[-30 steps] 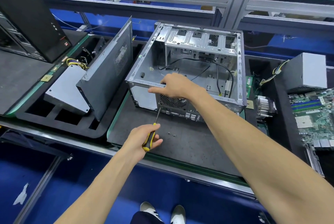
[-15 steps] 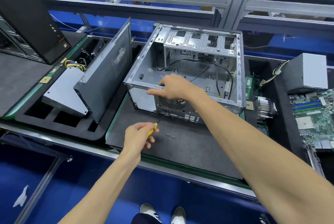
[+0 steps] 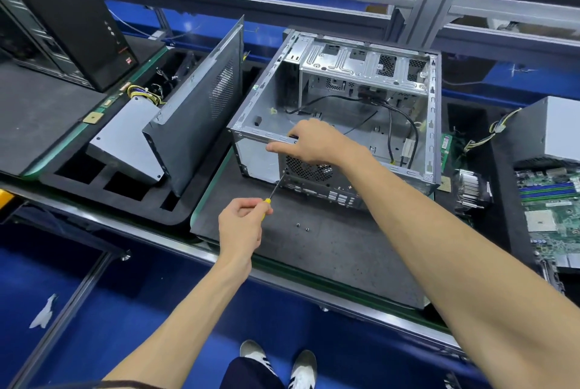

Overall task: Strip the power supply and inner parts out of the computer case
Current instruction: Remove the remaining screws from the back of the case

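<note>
**Two hands on the case, screwdriver at its rear panel**

Two small screws (image 3: 302, 226) lie loose on the dark mat (image 3: 345, 250), near its front edge and just right of my left hand (image 3: 240, 221). That hand is curled tight round the yellow handle of a screwdriver (image 3: 272, 193), most of the handle hidden in my fist. The thin shaft slants up and to the right, and its tip sits at the rear panel of the computer case (image 3: 335, 102), by the lower left corner of the round fan grille. I cannot tell whether the tip is seated in a screw.

My right hand (image 3: 309, 145) rests on the case's near top rail, fingers bent over the edge and the index finger stretched left along the metal, gripping the frame.

The case lies on its side in the middle of the mat, open face up. Inside I see bare metal floor, a drive cage along the far side, and black cables trailing toward the right wall.

To the left, on a black foam tray (image 3: 103, 187), a grey power supply (image 3: 125, 143) lies with its yellow and black wires at the far end, and a dark side panel (image 3: 201, 106) leans against it. A black tower (image 3: 62, 11) stands at the far left corner. On the right edge sit a heatsink (image 3: 470, 189), a green motherboard (image 3: 552, 216) and another grey box (image 3: 546, 131) with wires.
</note>
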Demonstrator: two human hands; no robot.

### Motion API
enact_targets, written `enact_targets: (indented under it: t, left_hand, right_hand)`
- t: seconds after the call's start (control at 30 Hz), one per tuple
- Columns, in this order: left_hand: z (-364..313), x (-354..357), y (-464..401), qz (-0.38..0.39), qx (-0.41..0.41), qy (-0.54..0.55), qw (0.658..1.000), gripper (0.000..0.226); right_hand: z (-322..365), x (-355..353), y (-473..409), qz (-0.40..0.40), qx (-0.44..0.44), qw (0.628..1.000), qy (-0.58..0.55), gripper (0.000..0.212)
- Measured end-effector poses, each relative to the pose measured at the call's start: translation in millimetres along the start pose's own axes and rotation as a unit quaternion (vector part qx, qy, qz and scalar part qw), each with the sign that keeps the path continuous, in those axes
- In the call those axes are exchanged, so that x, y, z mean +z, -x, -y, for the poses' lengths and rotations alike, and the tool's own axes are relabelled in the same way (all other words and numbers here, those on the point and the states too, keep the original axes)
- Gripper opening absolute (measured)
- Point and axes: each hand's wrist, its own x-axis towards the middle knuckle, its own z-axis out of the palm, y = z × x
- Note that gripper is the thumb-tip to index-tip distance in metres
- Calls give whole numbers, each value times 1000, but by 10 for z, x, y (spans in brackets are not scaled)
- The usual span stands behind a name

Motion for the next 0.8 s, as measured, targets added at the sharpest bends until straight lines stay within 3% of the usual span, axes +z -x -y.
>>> enact_targets:
  t: [0.8]
  left_hand:
    - [31, 1, -34, 0, -9, -2, 1000, 6]
  right_hand:
    - [-14, 29, -22, -6, 8, 1000, -7, 72]
